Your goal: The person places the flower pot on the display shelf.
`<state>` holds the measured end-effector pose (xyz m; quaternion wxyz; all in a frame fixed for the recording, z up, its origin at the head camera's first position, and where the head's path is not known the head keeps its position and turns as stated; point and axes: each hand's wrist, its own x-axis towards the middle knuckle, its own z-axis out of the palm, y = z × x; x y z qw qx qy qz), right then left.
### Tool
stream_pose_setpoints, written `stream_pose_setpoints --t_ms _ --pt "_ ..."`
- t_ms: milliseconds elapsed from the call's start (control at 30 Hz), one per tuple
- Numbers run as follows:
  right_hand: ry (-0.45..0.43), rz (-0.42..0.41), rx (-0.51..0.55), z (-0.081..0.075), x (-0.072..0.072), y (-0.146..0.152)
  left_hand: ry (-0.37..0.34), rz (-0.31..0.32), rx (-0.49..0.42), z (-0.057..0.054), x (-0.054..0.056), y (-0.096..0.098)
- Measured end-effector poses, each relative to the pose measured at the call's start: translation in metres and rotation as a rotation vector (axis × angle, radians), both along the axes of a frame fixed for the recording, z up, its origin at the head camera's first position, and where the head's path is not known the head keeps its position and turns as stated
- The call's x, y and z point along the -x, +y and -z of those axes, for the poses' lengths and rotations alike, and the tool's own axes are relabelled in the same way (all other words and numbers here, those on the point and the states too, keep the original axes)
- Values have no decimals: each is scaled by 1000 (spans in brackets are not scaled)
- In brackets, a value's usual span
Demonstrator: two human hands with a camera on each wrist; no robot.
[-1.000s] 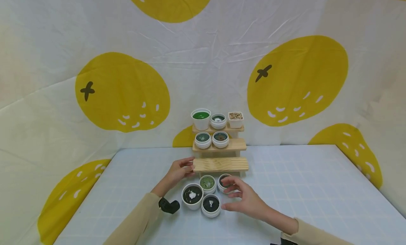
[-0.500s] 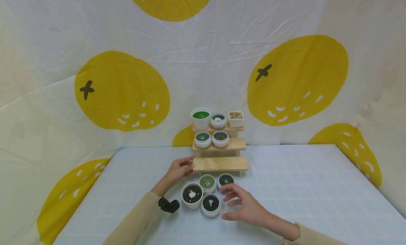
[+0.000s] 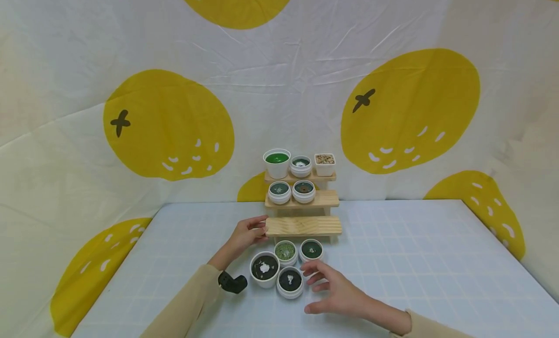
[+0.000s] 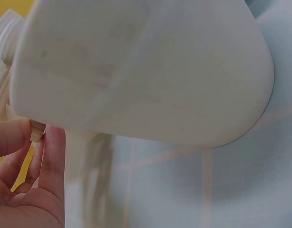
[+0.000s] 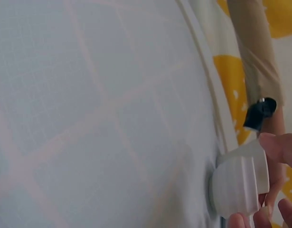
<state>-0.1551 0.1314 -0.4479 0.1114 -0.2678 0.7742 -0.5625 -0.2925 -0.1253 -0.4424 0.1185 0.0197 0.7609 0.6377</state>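
Left grip (image 3: 244,238) pinches the lowest shelf (image 3: 304,226) at its left edge; right grip (image 3: 337,292), spread, flanks the front pot (image 3: 290,283) on the worktop (image 3: 402,260), before that shelf; sideways contact could jostle neighbouring pots (image 3: 264,270).

The front shelf (image 3: 304,226) is smooth, grained wood. The pots (image 3: 278,171) look smooth, the green filling (image 3: 277,158) glossy, the tan filling (image 3: 324,159) rough and grainy. The curtain (image 3: 284,95) is creased, faintly shiny fabric.

I see my left arm (image 3: 185,299) stretched forward, left hand (image 3: 242,238) set in a pinch, right forearm (image 3: 386,314) slanting in from the lower right, right hand (image 3: 338,292) with thumb apart from loosely bent fingers (image 3: 320,268).
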Motion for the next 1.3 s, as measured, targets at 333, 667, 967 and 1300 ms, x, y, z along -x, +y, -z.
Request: stream_pose_setpoints --t_ms 333,667,967,1300 --pt "-19 4 -40 3 2 -5 -11 10 8 1 2 -1" --pt "-76 4 -64 2 7 -13 6 5 5 1 1 -1" --pt "-74 5 -62 6 10 -17 13 2 -16 5 3 -1" --pt "-3 21 -52 14 16 -22 3 -3 -9 4 3 -1"
